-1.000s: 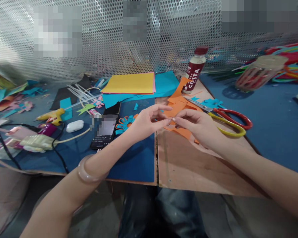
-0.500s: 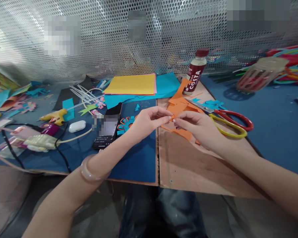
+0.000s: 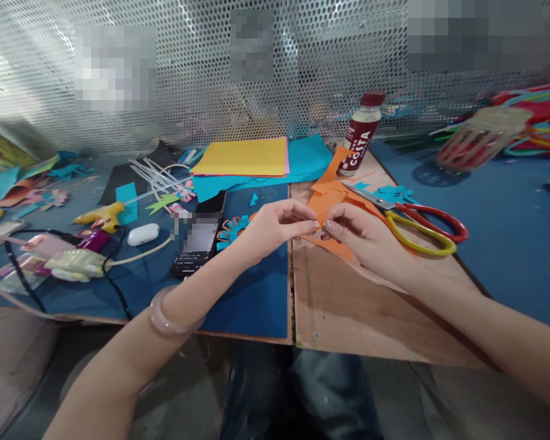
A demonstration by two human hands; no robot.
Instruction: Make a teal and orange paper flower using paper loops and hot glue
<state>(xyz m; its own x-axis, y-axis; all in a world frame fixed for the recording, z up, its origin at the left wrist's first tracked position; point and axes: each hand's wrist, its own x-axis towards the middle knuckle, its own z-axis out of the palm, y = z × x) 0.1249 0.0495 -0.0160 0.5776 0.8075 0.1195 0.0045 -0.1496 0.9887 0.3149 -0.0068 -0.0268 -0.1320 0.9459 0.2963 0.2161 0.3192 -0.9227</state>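
My left hand [image 3: 282, 227] and my right hand [image 3: 357, 235] meet fingertip to fingertip above the bare wood of the table. Both are closed in a pinch on a small piece of orange paper [image 3: 321, 219], mostly hidden by the fingers. Behind and below them lie cut sheets of orange paper [image 3: 332, 194]. Scissors with one red and one yellow handle [image 3: 421, 241] rest open beside my right hand. To the left of my left hand is a blue and orange paper flower [image 3: 234, 231], partly covered by my forearm, next to a phone [image 3: 197, 244].
A Costa bottle [image 3: 361, 134] stands behind the orange paper. Yellow paper [image 3: 241, 156] lies on blue sheets [image 3: 309, 156] at the back. On the left are a yellow glue gun [image 3: 101, 215], a white earphone case [image 3: 143, 234] and cables. A clear cup [image 3: 481, 140] stands right.
Both hands have shifted very slightly to the right, with the fingertips still together around the orange paper piece. Nothing else on the table has visibly moved.
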